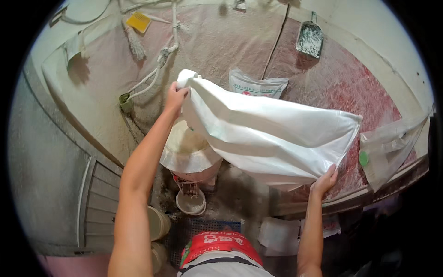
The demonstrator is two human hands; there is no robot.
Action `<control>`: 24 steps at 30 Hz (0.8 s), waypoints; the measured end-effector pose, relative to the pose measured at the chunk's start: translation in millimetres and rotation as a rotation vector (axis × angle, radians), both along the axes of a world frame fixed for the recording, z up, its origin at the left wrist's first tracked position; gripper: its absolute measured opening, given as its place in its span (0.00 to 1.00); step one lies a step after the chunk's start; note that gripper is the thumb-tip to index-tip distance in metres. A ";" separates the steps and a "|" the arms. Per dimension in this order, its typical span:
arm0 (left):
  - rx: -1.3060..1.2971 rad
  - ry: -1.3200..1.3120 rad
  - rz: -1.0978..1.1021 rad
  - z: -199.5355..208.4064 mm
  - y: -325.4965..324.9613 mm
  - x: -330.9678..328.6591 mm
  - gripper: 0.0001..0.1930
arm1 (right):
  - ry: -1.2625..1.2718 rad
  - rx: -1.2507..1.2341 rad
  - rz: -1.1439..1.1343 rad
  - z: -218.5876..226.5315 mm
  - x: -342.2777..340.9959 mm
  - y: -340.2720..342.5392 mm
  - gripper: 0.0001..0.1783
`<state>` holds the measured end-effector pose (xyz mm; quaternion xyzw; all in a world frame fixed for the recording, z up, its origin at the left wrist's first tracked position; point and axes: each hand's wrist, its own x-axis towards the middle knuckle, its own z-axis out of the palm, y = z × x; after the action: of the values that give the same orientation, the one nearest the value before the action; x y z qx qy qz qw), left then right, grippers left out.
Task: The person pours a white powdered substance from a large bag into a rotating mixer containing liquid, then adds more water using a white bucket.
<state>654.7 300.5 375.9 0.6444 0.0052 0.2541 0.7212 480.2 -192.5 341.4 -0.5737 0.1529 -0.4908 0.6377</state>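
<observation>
A large white woven sack [267,131] is stretched out sideways between my two hands, its folds running along its length. My left hand [175,98] grips the sack's bunched upper left end. At the lower right, my right hand [325,181] pinches its bottom corner. Beneath the left end stands a round tub [189,168] with a pale, whitish rim and a pale mass inside, partly hidden by the sack and my arm. Whether the sack holds anything does not show, though it hangs rather flat.
A small white bucket [191,203] sits on the floor below the tub. Another printed bag [258,85] leans behind the sack. A dustpan [309,39] and a yellow brush [138,21] hang on the dusty wall. Clear plastic [386,150] lies right; cream buckets [157,223] stand left.
</observation>
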 end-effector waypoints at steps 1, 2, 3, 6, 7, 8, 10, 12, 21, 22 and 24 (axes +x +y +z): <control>-0.015 -0.079 -0.020 10.1 -4.9 -5.8 0.06 | 0.073 -0.027 0.033 -10.4 -11.2 -6.1 0.20; 0.055 -0.002 0.000 1.0 -1.9 -8.0 0.06 | 0.102 -0.013 0.025 -23.4 -20.2 -2.9 0.20; 0.126 0.074 0.020 -7.2 1.8 -9.5 0.06 | 0.130 0.001 0.017 -36.2 -28.1 3.0 0.20; 0.142 0.046 -0.043 6.2 12.5 -5.7 0.08 | 0.185 -0.005 -0.017 -45.3 -40.0 13.7 0.19; 0.045 0.031 -0.094 6.2 14.7 -8.0 0.08 | 0.201 0.017 0.013 -57.0 -46.0 13.3 0.18; -0.056 0.009 -0.134 6.8 14.9 -11.8 0.08 | 0.208 0.034 0.051 -67.0 -49.5 10.4 0.18; 0.043 0.117 -0.095 2.9 -0.3 -24.7 0.07 | 0.245 0.045 0.024 -82.3 -62.3 2.8 0.18; 0.132 -0.078 -0.126 10.3 -4.0 -34.8 0.06 | 0.230 0.078 0.037 -78.3 -81.7 11.1 0.18; 0.228 0.081 -0.225 4.6 25.1 -34.7 0.10 | 0.255 0.084 0.037 -94.9 -103.9 41.1 0.16; 0.124 0.071 -0.252 10.0 21.9 -29.6 0.11 | 0.235 0.101 0.011 -94.9 -109.3 46.9 0.16; -0.098 0.093 -0.297 9.0 14.5 -38.2 0.12 | 0.427 0.042 -0.023 -129.7 -125.6 28.4 0.16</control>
<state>616.5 315.0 384.9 0.6130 -0.0444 0.1140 0.7805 354.6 -164.0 211.6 -0.6496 0.3012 -0.3619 0.5969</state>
